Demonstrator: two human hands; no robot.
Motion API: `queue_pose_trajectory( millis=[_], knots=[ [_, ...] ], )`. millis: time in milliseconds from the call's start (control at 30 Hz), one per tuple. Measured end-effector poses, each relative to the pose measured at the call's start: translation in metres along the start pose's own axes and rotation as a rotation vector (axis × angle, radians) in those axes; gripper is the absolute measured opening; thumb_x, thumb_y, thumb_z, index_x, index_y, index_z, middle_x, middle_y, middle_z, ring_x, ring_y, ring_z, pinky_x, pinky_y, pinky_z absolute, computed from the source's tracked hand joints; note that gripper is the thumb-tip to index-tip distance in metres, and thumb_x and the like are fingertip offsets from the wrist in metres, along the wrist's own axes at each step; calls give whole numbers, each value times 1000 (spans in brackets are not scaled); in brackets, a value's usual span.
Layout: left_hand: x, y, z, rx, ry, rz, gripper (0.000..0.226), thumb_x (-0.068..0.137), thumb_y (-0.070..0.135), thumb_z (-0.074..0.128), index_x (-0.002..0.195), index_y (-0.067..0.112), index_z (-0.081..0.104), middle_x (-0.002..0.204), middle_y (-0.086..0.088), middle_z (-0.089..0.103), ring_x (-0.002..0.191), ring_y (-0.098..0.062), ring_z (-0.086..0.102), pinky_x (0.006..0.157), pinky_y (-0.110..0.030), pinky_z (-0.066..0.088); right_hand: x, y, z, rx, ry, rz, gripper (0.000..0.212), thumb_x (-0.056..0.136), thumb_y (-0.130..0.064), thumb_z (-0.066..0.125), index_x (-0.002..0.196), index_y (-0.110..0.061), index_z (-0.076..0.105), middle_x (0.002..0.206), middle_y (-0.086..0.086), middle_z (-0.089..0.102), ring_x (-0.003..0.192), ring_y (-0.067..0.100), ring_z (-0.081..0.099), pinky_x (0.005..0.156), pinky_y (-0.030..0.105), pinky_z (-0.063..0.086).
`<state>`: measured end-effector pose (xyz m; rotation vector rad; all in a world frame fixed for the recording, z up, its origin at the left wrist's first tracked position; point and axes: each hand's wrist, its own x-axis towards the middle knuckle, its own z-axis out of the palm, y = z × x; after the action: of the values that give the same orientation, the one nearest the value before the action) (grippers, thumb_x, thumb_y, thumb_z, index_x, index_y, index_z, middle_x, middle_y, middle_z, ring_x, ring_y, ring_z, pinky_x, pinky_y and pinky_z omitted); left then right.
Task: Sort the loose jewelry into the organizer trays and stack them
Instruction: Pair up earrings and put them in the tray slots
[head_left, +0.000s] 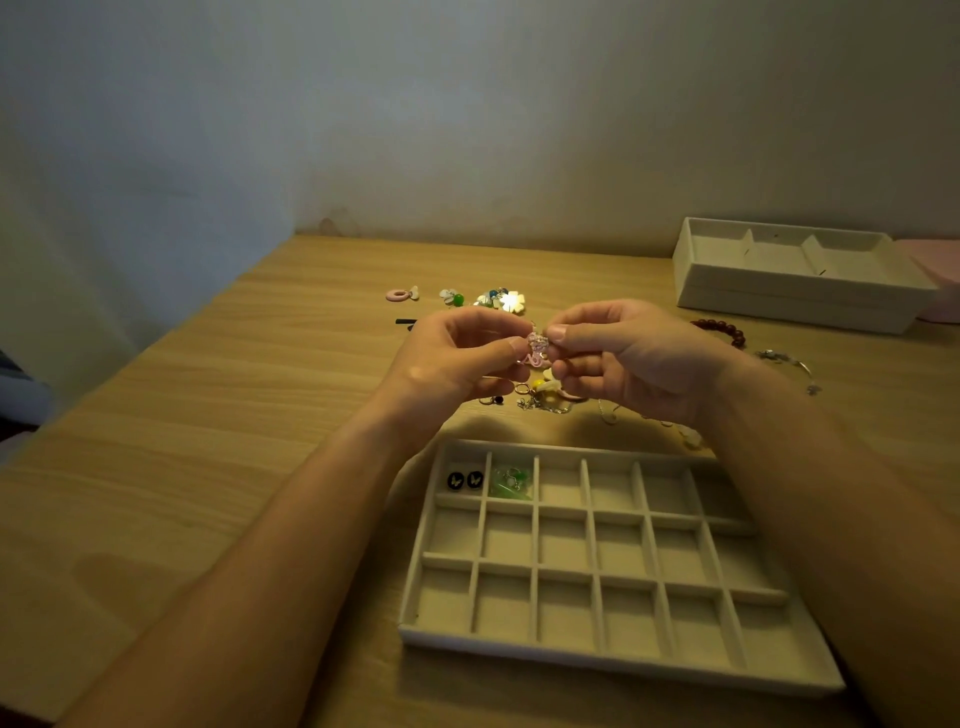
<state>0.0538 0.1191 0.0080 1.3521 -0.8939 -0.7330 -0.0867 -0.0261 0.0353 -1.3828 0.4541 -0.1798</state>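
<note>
Head view, looking down on a wood table (208, 415). Pinching one small pink jewelry piece (536, 347) with both the left hand (457, 358) and the right hand (623, 358), fingers curled tight on it from each side, up above the table. Just under the hands, a little pile of loose jewelry (543, 395): rings, a yellow bit, thin chains. Farther back, a pink ring (399, 295), a green bead (457, 300) and a white flower (511, 302). Off to the right, a dark red bead bracelet (724, 328) and a silver chain (779, 357). Close in front, a flat grid tray (571, 660) with many small boxes. Two black butterfly studs (465, 479) in the far left box of the back row, a green piece (511, 482) in the box next to it. At the back right, another tray (779, 301) with bigger boxes.
</note>
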Motion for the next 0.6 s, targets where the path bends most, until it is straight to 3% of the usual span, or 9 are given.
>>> queue_pose_trajectory(
  millis=[300,600],
  knots=[
    [0,0,-1,6,50,12,19,84,1,74,101,11,73,93,-8,76,84,-21,73,82,-36,60,2,3,3,-62,93,-48,18,90,-1,69,108,-2,68,92,17,73,79,25,73,68,32,63],
    [-1,3,2,11,21,1,15,92,-2,64,101,9,69,86,-4,74,81,-17,70,72,-27,57,1,2,1,34,26,22,18,93,4,61,108,-4,67,82,12,71,71,19,70,67,31,61]
  ],
)
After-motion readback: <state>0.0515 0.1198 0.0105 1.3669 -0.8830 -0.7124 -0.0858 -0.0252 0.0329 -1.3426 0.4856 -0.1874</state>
